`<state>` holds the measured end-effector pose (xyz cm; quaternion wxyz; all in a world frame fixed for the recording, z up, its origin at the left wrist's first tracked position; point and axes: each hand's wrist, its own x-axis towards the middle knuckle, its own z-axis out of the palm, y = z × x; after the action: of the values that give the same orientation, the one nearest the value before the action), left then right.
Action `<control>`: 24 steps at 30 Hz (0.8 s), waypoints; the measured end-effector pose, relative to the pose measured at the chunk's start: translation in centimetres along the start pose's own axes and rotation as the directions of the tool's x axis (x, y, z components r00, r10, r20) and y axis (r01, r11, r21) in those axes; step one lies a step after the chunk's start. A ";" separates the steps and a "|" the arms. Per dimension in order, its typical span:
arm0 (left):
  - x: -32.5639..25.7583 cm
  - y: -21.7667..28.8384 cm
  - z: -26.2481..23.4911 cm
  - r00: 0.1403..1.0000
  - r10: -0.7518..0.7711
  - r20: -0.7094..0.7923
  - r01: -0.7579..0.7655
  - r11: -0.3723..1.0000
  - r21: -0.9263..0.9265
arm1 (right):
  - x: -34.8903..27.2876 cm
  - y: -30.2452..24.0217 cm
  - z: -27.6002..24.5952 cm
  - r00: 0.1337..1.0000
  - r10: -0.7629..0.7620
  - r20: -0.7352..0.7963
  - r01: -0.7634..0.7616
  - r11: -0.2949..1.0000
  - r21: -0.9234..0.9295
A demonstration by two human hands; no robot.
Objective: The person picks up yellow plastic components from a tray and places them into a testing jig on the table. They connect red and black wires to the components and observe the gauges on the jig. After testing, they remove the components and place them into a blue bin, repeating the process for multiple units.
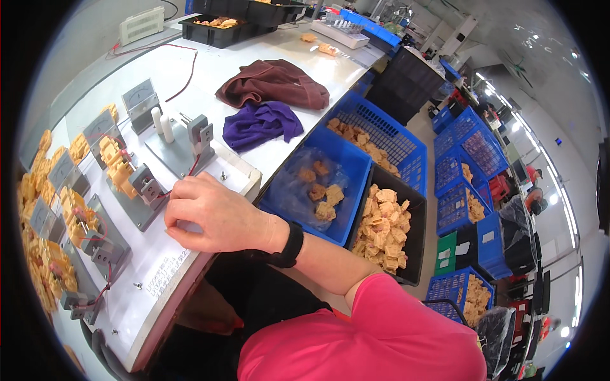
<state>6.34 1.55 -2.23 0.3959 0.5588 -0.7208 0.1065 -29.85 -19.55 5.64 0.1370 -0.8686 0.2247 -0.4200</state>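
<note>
Ref. pt. for clock dirs. = R hand. R hand [204, 214]: palm down, fingers curled, thumb bent in near index; partly closed. Fingertips hidden, so can't tell whether anything is held. Blk band [291, 245] on wrist, pink sleeve [394, 305] at approx. 4 o'clock. L hand out of view; state can't be told.

Nearest tan part [119, 166]: 10 o'clock, seated on gray fixture [141, 214], w/ gray clamp block [151, 185] between it and hand. 2nd tan part [77, 217]: 9 o'clock, on next fixture. Fixture w/ 2 wht posts [162, 127]: 11 o'clock, gray meter [139, 96] behind. All on wht board [127, 311].

Purple cloth [264, 124] and brn cloth [273, 82]: 1 o'clock, touching. Blue bin [351, 162], 2–3 o'clock: clear bag [295, 197], few tan pcs. Blk crate [417, 244], 3 o'clock: tan pcs heaped.
</note>
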 end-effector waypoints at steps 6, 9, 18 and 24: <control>-3.0 0.2 0.9 0.874 -0.477 -0.091 0.417 0.834 -0.361 | 0.8 0.5 0.5 0.996 -0.018 0.086 0.016 1.000 0.017; -1.3 1.4 0.7 0.697 -0.715 0.043 0.656 0.612 -0.442 | 0.7 0.1 -0.7 0.983 0.062 0.172 -0.058 0.998 -0.029; 3.5 5.2 -0.1 0.728 -0.685 -0.026 0.559 0.614 -0.557 | 1.6 -1.5 -0.7 0.917 0.266 0.296 -0.270 0.962 -0.030; 3.8 5.3 0.3 0.722 -0.692 -0.011 0.512 0.545 -0.663 | 2.1 -1.7 -1.5 0.913 0.226 0.340 -0.189 0.972 -0.137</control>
<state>1.23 0.51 1.68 0.6625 0.5909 -0.4126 -0.2040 -29.43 -19.25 8.68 0.1747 -0.9069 0.3083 -0.2281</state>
